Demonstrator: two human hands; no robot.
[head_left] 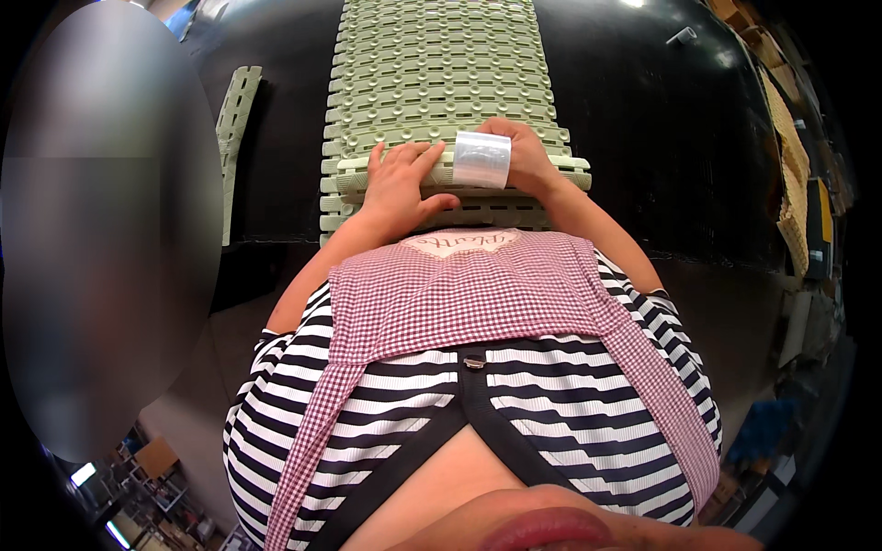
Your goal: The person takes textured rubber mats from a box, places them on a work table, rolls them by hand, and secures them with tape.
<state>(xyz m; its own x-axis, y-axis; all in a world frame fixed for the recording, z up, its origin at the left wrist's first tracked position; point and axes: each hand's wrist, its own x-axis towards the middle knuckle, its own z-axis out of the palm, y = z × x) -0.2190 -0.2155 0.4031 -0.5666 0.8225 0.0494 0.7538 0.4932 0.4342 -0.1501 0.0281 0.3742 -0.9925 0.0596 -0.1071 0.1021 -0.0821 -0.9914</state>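
On the black tabletop (625, 78), right up by the wearer's body, there's a long pale-green plastic mat (441, 64) w/ slotted, knobbly slats, running straight away toward the far side. Progress-wise, imo it's partway at best: the near end looks doubled up into a raised ridge, while the long stretch beyond lies flat, so that's the part left as is. A chunky roll of glossy clear tape (482, 161) sits right over that ridge, but tbh the view's too poor to tell if any of it is stuck down yet. Hand-wise, the left hand (401, 186) is palm-down on the ridge, fingers spread and pointing away, thumb out toward the tape, so it's pressing/steadying, not gripping anything afaict. The right hand (530, 158) comes in from the lower right w/ its fingers curled round the far side of the tape roll, so I'd call that a grasp, tho the fingertips are hidden. Both elbows are bent, forearms angling inward. FYI a narrow pale-green slotted strip (237, 115) lies off to the left, well apart from the mat.
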